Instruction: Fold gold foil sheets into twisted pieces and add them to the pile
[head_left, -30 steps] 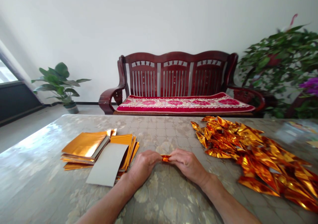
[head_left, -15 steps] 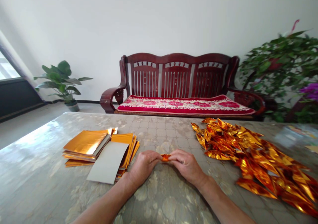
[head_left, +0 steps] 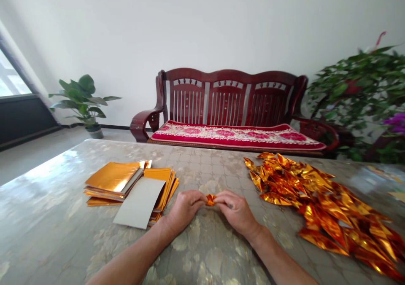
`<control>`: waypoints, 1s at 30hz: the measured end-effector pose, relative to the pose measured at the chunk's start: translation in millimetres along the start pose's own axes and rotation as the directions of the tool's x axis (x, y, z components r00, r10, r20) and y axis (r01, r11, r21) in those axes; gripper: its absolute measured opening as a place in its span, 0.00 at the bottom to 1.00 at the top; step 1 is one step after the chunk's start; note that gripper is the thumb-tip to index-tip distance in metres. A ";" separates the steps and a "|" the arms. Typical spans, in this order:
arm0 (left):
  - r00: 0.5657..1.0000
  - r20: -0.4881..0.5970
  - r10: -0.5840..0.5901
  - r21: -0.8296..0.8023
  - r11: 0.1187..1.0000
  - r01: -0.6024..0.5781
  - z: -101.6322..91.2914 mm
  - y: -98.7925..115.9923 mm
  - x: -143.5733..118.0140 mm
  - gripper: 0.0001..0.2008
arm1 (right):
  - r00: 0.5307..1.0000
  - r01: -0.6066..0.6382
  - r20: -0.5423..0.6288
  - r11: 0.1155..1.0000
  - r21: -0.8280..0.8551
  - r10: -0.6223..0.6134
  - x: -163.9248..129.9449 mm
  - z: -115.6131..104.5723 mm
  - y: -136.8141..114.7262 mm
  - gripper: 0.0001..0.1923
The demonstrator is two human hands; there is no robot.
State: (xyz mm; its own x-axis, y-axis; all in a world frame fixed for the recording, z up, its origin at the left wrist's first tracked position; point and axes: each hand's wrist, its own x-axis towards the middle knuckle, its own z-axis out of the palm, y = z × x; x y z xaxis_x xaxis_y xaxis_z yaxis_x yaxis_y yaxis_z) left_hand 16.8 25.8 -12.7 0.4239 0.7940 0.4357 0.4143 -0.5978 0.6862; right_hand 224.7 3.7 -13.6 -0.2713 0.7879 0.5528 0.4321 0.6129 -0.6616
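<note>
Between my two hands is a small piece of folded orange-gold foil paper, mostly hidden by my fingers. My left hand pinches its left end, and my right hand pinches the right end. Both hands are closed, low over the table. To the left of my left hand lie stacks of gold foil paper sheets, with one sheet on the near stack showing its pale grey side. A heap of folded, pointed gold foil pieces spreads to the right of my right hand.
The table has a patterned grey-beige cover. A clear plastic bag lies at its far right. Behind it stands a dark red wooden bench with a floral cushion. Potted plants flank the bench.
The foil between my fingers looks more bunched in its middle, its shape less flat than before. Both hands keep their pinch. The view has shifted slightly.
</note>
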 end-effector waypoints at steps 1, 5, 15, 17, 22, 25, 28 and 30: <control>1.000 0.002 0.007 -0.001 1.000 -0.007 0.3 0.0 0.1 0.07 | 1.000 -0.009 -0.004 1.000 0.000 0.009 0.2 0.1 -1.2 0.12; 0.999 0.017 0.034 0.011 0.999 -0.034 2.4 0.0 0.1 0.07 | 0.999 -0.037 -0.009 0.999 -0.005 0.037 1.2 0.0 -6.2 0.11; 1.000 -0.002 -0.008 -0.004 1.000 0.008 6.8 3.5 -0.8 0.09 | 0.998 -0.010 0.062 1.000 -0.008 0.011 1.8 1.2 -8.2 0.09; 1.000 -0.006 -0.030 -0.006 1.000 0.030 6.5 4.5 -0.1 0.08 | 0.996 -0.005 0.085 1.000 -0.010 0.005 2.1 1.9 -7.7 0.09; 0.998 0.039 -0.050 -0.074 0.996 0.053 3.3 4.0 2.3 0.08 | 0.996 -0.065 0.054 0.997 -0.035 0.067 2.5 2.3 -7.1 0.09; 0.997 0.065 -0.048 -0.100 0.993 0.055 2.0 3.1 3.1 0.07 | 0.995 -0.090 0.027 0.995 -0.048 0.091 2.1 2.0 -7.8 0.09; 0.997 0.073 -0.040 -0.107 0.993 0.047 1.7 3.6 3.6 0.06 | 0.995 -0.100 0.015 0.994 -0.052 0.101 1.8 1.9 -8.5 0.09; 0.997 0.071 -0.032 -0.106 0.994 0.040 1.9 4.5 3.9 0.06 | 0.995 -0.101 0.017 0.994 -0.048 0.102 1.9 2.1 -8.8 0.08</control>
State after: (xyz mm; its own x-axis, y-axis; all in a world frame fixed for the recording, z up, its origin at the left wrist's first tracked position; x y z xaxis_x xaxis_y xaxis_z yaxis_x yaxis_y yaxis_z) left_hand 21.8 26.1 -9.1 0.4664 0.8031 0.3709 0.3435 -0.5508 0.7607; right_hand 218.6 -0.1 -7.8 -0.2405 0.8470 0.4740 0.4981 0.5268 -0.6887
